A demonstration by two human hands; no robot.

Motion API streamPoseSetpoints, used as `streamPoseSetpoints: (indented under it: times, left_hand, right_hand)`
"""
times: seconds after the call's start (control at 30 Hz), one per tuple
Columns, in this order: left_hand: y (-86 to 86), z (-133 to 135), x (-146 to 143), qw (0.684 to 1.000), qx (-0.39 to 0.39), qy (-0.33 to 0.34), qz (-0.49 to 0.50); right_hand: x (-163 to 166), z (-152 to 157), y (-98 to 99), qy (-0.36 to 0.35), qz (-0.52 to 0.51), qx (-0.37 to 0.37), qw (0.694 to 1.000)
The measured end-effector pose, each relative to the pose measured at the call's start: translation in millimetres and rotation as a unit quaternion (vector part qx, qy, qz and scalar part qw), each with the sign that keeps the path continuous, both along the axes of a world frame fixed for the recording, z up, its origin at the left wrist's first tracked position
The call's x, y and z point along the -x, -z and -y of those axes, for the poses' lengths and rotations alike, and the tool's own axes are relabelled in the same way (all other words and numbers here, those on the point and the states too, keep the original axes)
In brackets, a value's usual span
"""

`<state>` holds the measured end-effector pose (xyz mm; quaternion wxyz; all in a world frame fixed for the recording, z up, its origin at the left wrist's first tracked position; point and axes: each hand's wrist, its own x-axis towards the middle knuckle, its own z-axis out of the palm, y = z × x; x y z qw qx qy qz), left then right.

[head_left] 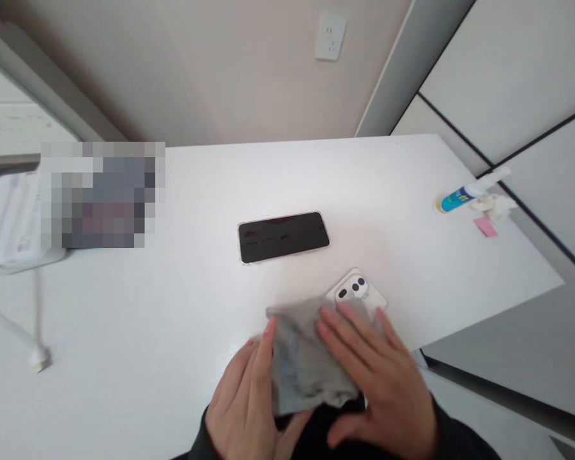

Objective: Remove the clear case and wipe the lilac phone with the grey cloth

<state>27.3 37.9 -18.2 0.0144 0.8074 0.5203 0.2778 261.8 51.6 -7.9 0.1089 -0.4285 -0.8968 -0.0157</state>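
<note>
A grey cloth (306, 364) is spread between my hands at the table's front edge. My left hand (249, 396) is closed around the left side of the cloth and a dark-edged flat thing beneath it, mostly hidden. On top of the cloth lies my right hand (378, 377), its fingers stretched out and pressed flat. Just beyond them a white phone (376, 297) lies face down with its camera lenses up, its near part hidden by the cloth and fingers. Farther back, a phone with a dark screen (283, 237) lies face up in a clear case.
The white table (196, 191) meets the wall, which has a socket (331, 37). At right lie a blue spray bottle (457, 198), a crumpled tissue (493, 206) and a pink slip (485, 227). At left are a white box-like item (16, 217), a cable (38, 319) and a blurred-out patch.
</note>
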Motion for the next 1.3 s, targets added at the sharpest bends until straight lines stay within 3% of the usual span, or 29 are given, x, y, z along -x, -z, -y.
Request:
streamPoseSetpoints:
  times: [0.07,0.13,0.3,0.4,0.57,0.7,0.73,0.77,0.87,0.93,1.1,1.17,1.27,1.3]
  left_hand:
    - [-1.2,0,-1,1.0,0.019,-0.016,0.018]
    - [-2.3,-1,-4,0.999,0.033,-0.032,0.03]
    - [-2.7,-3,-6,0.999,0.005,-0.029,0.013]
    - [-2.6,-1,-4,1.0,0.003,-0.029,-0.01]
    - [-3.8,-1,-3,0.999,0.037,-0.035,0.003]
    - [-4.2,-4,0,1.0,-0.009,-0.004,-0.012]
    - [-4.1,-4,0,1.0,-0.012,0.0,-0.015]
    - [-4.1,-4,1,1.0,-0.007,-0.001,-0.016]
    - [-4.4,-1,0,0.999,0.028,-0.019,-0.005]
    - [-4.8,-1,-2,0.999,0.033,-0.028,0.002]
    - [-5.3,-3,-1,1.0,-0.012,-0.016,-0.021]
    - [-5.6,-3,-1,1.0,0.006,-0.022,-0.019]
    - [-6.7,-3,-1,0.999,0.034,-0.023,-0.015]
    - [-7.1,-3,-2,0.999,0.036,-0.022,-0.012]
  right_hand:
    - [-14,-11,-3.7,0.083,0.03,0.006,0.996]
    - [-19,-17,-5.5,0.117,0.024,0.004,0.993]
    - [9,-8,-2.1,0.012,-0.033,0.0,0.999]
    - [6,-8,-2.5,-0.04,-0.011,0.001,0.999]
    - [-12,-13,-2.7,0.083,0.016,-0.006,0.996]
    - [4,-2,-1.0,-0.074,-0.015,-0.045,0.996]
    - [3,-2,-1.3,-0.086,-0.014,-0.04,0.995]
    - [0,-5,-2.0,-0.072,-0.005,-0.032,0.997]
    - [-17,-16,-4.5,0.055,0.028,-0.009,0.998]
    - [-16,-18,-5.0,0.087,0.025,-0.014,0.996]
    - [10,-9,-5.2,-0.088,-0.003,-0.015,0.996]
    - [3,-12,-6.8,-0.055,0.007,-0.001,0.998]
    - [-14,-17,-8.6,0.075,0.018,0.006,0.997]
    - [-14,-16,-8.5,0.086,0.015,0.002,0.996]
